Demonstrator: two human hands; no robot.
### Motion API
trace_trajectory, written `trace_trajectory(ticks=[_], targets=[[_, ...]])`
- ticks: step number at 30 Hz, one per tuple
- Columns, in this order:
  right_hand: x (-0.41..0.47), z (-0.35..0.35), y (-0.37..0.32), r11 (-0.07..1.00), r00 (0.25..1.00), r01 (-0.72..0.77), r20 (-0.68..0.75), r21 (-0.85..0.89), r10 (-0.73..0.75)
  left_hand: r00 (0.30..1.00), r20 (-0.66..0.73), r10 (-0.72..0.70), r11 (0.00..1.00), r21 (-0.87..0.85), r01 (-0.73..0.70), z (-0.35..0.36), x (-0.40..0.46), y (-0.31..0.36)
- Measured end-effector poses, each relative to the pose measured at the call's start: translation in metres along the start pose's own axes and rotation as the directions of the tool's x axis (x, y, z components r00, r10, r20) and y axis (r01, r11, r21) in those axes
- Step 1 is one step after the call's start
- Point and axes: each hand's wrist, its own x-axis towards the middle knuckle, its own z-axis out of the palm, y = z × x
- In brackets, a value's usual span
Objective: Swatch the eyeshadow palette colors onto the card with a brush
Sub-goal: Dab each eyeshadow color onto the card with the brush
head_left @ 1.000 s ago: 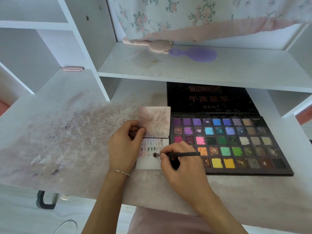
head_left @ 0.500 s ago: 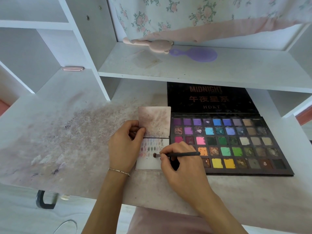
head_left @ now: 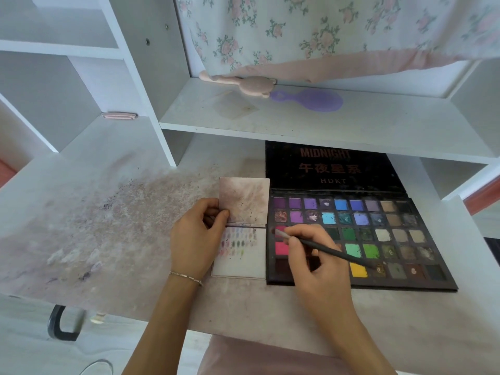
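White desk (head_left: 113, 190) w/ pinkish powder stains carries everything; shelf (head_left: 297, 123) above holds a purple brush (head_left: 311, 100) & a pink one (head_left: 243, 83). Next biggest, the black eyeshadow palette (head_left: 359, 236) lies open on the desk, lid flat behind, pans in rows: purples & blues on top, greens mid, yellow & duller browns lower right, several pans worn through. Just left of it, touching or nearly, the white card (head_left: 240, 253) shows two short rows of swatches near its top edge, lower part bare. A stained square sheet (head_left: 244, 200) overlaps the card's top. Left hand (head_left: 197, 239) pinches that sheet's edge, pinning things down. Right hand (head_left: 316, 255) grips the thin dark brush (head_left: 324, 247), tip at the red-pink pans, left column. Risks, prob.: overloading the tip → fallout on the bare card; tip straddling two pans → muddy colour; card sliding if the pinch eases.
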Motion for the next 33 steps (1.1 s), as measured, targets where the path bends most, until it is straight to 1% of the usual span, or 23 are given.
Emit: trace_trajectory(ticks=[2, 6, 9, 12, 16, 20, 23, 28, 33], targets=[[0.0, -0.012, 0.005, 1.0, 0.999, -0.011, -0.038, -0.007, 0.011, 1.0, 0.0, -0.015, 1.0, -0.003, 0.015, 0.0, 0.001, 0.0], [-0.002, -0.038, 0.015, 0.995, 0.992, -0.062, -0.111, -0.08, 0.053, 0.999, -0.013, -0.038, 0.999, 0.008, 0.038, 0.003, 0.001, 0.002], [-0.004, -0.057, 0.018, 0.992, 0.983, -0.109, -0.153, -0.068, 0.097, 0.998, -0.049, -0.051, 0.998, 0.027, 0.053, 0.007, -0.002, 0.003], [-0.006, -0.075, 0.022, 0.988, 0.966, -0.132, -0.236, -0.082, 0.11, 0.995, -0.082, -0.064, 0.997, 0.027, 0.067, 0.012, -0.003, 0.005], [-0.008, -0.099, 0.031, 0.968, 0.944, -0.166, -0.315, -0.186, 0.101, 0.991, -0.117, -0.068, 0.997, 0.026, 0.072, 0.015, -0.006, 0.006], [-0.009, -0.113, 0.041, 0.938, 0.939, -0.192, -0.331, -0.289, 0.09, 0.991, -0.118, -0.064, 0.998, 0.019, 0.067, 0.014, -0.008, 0.007], [-0.008, -0.115, 0.044, 0.937, 0.935, -0.201, -0.342, -0.287, 0.096, 0.992, -0.119, -0.051, 0.998, 0.023, 0.054, 0.013, -0.008, 0.006], [-0.007, -0.114, 0.05, 0.914, 0.954, -0.208, -0.28, -0.348, 0.11, 0.992, -0.115, -0.05, 0.998, 0.044, 0.055, 0.013, -0.007, 0.006], [-0.007, -0.114, 0.051, 0.895, 0.962, -0.205, -0.249, -0.396, 0.11, 0.993, -0.115, -0.041, 0.998, 0.046, 0.047, 0.013, -0.007, 0.005]])
